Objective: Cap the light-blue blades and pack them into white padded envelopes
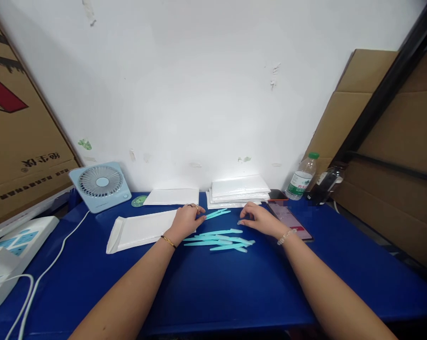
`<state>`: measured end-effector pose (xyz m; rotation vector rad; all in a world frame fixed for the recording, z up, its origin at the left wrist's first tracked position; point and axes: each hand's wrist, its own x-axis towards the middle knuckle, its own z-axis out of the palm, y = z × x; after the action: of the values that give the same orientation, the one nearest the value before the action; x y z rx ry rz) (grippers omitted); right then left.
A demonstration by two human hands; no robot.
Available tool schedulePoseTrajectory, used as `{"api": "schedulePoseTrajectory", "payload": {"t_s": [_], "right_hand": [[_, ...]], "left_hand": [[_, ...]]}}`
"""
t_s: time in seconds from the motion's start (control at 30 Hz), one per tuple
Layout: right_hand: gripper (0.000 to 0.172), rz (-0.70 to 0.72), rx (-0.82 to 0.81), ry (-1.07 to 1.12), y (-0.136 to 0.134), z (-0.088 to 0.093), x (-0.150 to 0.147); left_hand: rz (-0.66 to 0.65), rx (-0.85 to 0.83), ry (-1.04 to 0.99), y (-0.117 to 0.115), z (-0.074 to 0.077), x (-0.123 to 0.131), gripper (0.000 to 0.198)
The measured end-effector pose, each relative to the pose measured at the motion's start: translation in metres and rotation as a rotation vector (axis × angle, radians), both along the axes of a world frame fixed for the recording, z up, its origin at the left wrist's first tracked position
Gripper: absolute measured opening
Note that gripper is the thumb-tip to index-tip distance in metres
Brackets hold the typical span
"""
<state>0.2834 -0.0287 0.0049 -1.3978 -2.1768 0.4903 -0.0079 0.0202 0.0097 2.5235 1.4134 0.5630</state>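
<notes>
Several slim turquoise plastic sticks (218, 240) lie in a loose pile on the blue table (213, 288), between my wrists. Two more turquoise sticks (217, 213) lie just beyond the pile. My left hand (187, 219) rests with fingers curled, its fingertips touching the near end of those two sticks and its heel over a white padded envelope (139, 230). My right hand (258, 218) hovers palm down, fingers bent and apart, just right of the sticks; nothing shows in it.
A stack of white envelopes (238, 190) and a single one (171, 196) lie by the wall. A phone (291, 219) lies right of my right hand, a water bottle (301, 177) behind it. A small blue fan (100, 185) and white cable (46, 271) are at left.
</notes>
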Motion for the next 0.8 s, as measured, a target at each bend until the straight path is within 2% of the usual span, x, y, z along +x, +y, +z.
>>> {"api": "schedulePoseTrajectory", "payload": {"t_s": [0.07, 0.13, 0.23, 0.33, 0.6, 0.8], "right_hand": [[0.016, 0.067, -0.011, -0.037, -0.004, 0.001, -0.008], [0.013, 0.108, -0.044, -0.083, -0.007, 0.001, -0.016], [0.01, 0.103, -0.079, -0.112, -0.009, 0.001, -0.023], [0.011, 0.098, -0.049, -0.073, -0.008, 0.001, -0.023], [0.013, 0.062, 0.05, -0.026, -0.005, 0.006, -0.013], [0.015, -0.087, 0.046, -0.067, 0.006, 0.001, 0.009]], "left_hand": [[-0.031, 0.018, -0.019, -0.004, 0.001, 0.001, 0.023], [-0.121, -0.009, -0.032, -0.009, 0.002, 0.005, 0.024], [-0.275, -0.057, 0.002, -0.016, 0.005, 0.01, 0.026], [-0.323, -0.054, 0.056, -0.019, 0.006, 0.014, 0.023], [-0.257, -0.006, 0.064, -0.014, 0.006, 0.015, 0.023], [-0.035, 0.085, 0.057, -0.002, 0.005, 0.004, 0.019]]}}
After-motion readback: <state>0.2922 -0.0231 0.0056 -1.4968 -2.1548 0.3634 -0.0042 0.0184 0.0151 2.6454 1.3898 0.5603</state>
